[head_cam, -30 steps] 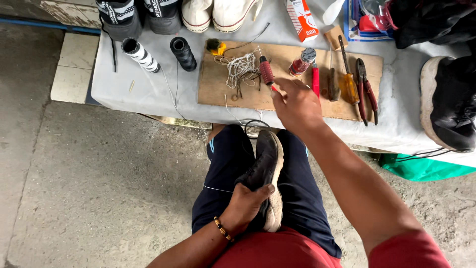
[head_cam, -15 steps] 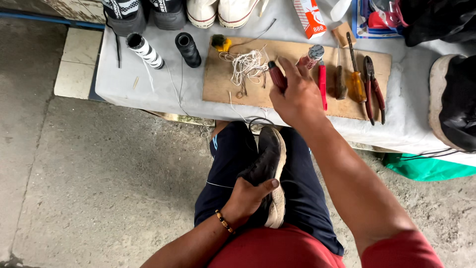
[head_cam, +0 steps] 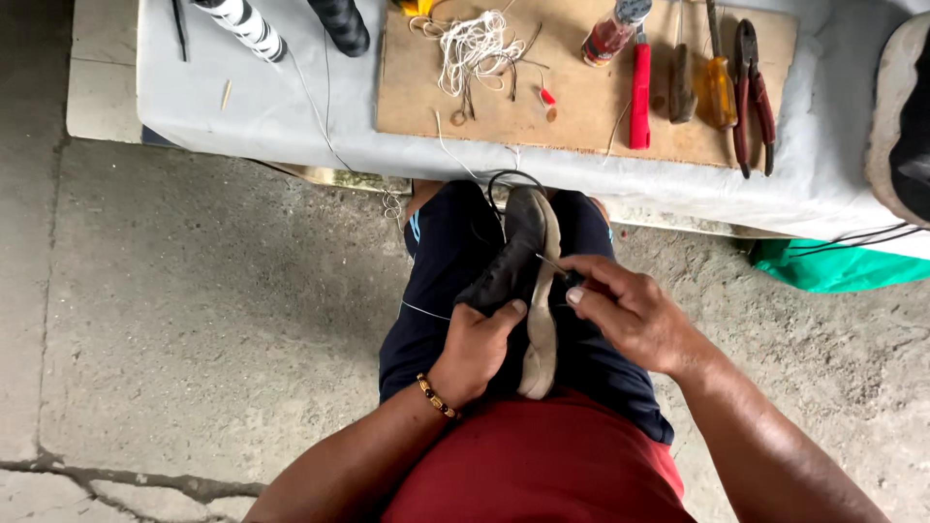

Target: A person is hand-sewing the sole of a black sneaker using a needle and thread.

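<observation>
While the left hand grips a black shoe on the lap, sole turned right w/ its pale edge showing, the right hand pinches a thin needle-like tool at the sole seam. Both hands closed, just beside each other. Thin thread runs across the thigh. Up front, table w/ wooden board, string tangle, red-handled tool, pliers.

Black shoe, pale sole; red-handled tool; black-white striped spool; grey cloth.
</observation>
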